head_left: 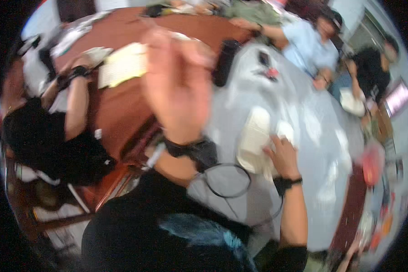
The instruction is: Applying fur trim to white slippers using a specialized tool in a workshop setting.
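My left hand (179, 86) is raised high over the table and strongly blurred. Its fingers point up with the thumb apart, and nothing shows in it. Lower and to the right, my right hand (283, 157) bends its fingers over the near end of a white shoe-shaped piece (284, 130), hiding much of it. Just left of that hand lies a second, longer cream shoe-shaped piece (255, 138), its far end rounded. The thumb comes close to its edge; whether it touches is unclear. Dark bands circle both my wrists. A thin black cable (229, 196) loops in front of me.
Grey sheeting (315, 181) covers the table before me; its left part is brown (122, 104). Yellowish sheets (124, 65), a dark upright object (225, 61) and small dark items (264, 58) lie about. People sit at left (54, 140) and far right (310, 47).
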The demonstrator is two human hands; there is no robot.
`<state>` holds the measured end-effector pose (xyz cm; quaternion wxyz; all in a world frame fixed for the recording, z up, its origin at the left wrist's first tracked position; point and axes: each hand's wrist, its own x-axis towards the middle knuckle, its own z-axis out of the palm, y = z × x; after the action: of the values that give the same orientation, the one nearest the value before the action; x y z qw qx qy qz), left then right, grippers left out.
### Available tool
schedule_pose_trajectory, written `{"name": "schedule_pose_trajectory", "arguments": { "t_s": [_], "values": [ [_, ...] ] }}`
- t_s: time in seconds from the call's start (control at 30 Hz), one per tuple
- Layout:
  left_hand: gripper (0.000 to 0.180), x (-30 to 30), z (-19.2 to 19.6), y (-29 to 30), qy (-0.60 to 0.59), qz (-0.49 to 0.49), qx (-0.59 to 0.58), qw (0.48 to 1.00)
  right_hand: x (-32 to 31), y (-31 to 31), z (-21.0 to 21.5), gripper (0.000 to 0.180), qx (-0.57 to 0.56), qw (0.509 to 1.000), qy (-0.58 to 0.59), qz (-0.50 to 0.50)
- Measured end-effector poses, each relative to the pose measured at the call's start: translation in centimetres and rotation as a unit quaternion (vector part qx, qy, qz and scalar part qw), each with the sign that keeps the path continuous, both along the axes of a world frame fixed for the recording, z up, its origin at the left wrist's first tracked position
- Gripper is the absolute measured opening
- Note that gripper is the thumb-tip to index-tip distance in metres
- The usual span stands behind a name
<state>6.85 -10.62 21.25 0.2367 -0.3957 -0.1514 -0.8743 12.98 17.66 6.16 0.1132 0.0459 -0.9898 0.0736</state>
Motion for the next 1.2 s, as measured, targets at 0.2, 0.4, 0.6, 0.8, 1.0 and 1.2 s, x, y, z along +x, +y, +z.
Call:
{"name": "schedule_pose_trajectory", "arguments": {
  "t_s": [0.2, 0.4, 0.6, 0.8, 1.0, 1.2],
  "values": [
    [0.015, -1.9, -0.6, -0.8, -0.006, -0.108, -0.008, 0.994, 0.0, -0.4, 0.0, 0.029, -0.09, 0.992, -0.058, -0.067],
    [0.012, -1.3, -0.9, -1.1, -0.04, -0.129, -0.02, 0.991, 2.2, -1.3, 1.5, 0.025, -0.116, 0.992, -0.049, 0.01],
    [0.012, -2.6, -1.1, 0.7, -0.066, -0.112, -0.07, 0.989, 3.3, 3.7, 5.2, 0.029, -0.152, 0.983, -0.105, 0.0],
    [0.017, -1.1, -1.7, 5.0, -0.051, -0.009, -0.129, 0.99, 6.0, 7.8, 8.8, 0.03, -0.254, 0.963, 0.087, -0.027],
    [0.018, 0.6, -2.7, 7.2, -0.025, -0.058, -0.168, 0.984, 8.2, 4.7, 8.1, 0.029, -0.422, 0.907, 0.001, -0.005],
    [0.019, 1.9, -2.9, 9.6, 0.022, -0.07, -0.201, 0.977, 6.4, 1.1, 1.3, 0.049, 0.006, 0.996, -0.065, -0.059]
  ]
}}
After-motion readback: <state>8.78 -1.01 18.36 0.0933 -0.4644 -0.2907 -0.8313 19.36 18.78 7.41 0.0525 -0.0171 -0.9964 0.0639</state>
